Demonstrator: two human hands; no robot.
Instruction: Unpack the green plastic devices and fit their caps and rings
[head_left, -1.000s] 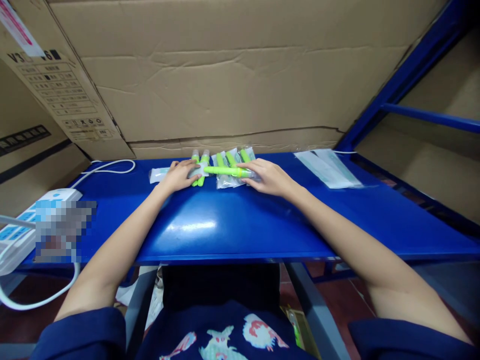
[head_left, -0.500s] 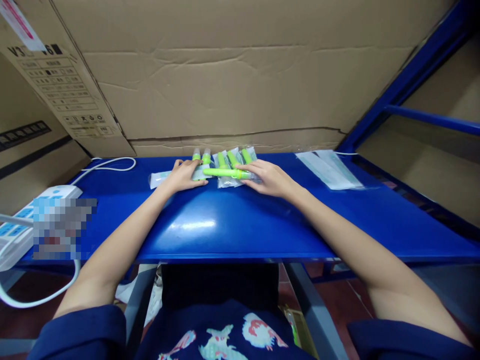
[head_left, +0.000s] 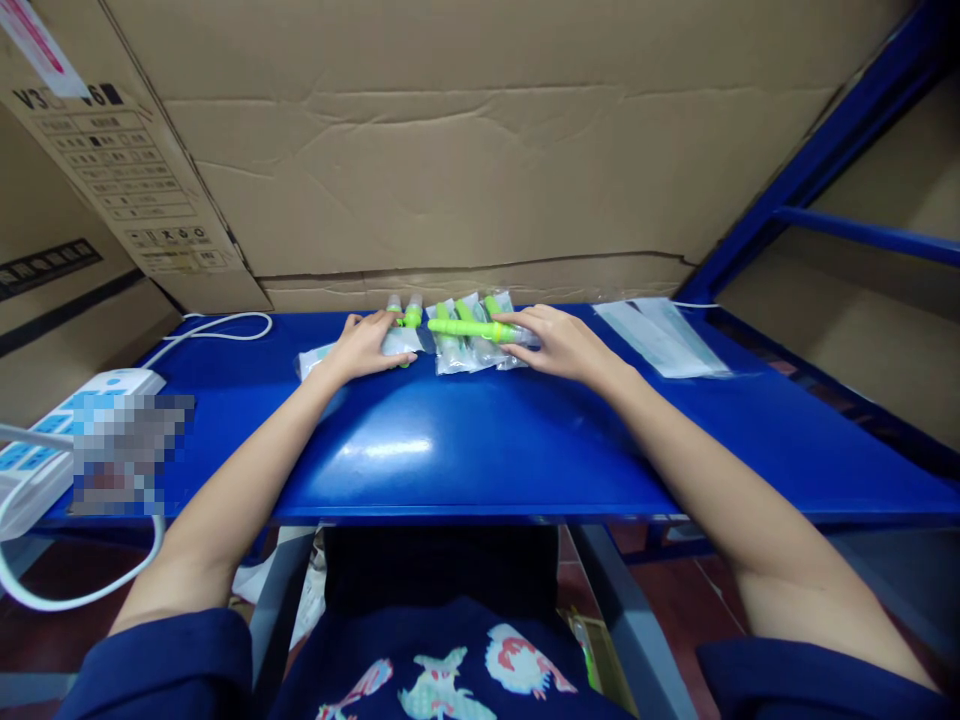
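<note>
My right hand (head_left: 561, 343) pinches one end of a lime-green pen-like item (head_left: 469, 328) lying crosswise over a row of several packaged green items (head_left: 466, 345) at the far side of the blue table (head_left: 480, 440). My left hand (head_left: 365, 343) rests with its fingers flat on a clear packet (head_left: 319, 358) beside two more green items (head_left: 406, 320). The pen's left tip has come away from the left hand.
A white power strip (head_left: 45, 440) with a looping white cable (head_left: 217, 328) lies at the left. Flat clear bags (head_left: 660, 336) are stacked at the right. Cardboard boxes (head_left: 465, 150) wall the back and left. A blue frame rail (head_left: 862, 235) runs on the right.
My right hand has drawn the green pen-like item to the right and slightly away from me, so its tip has left my left hand. The left hand has barely moved.
</note>
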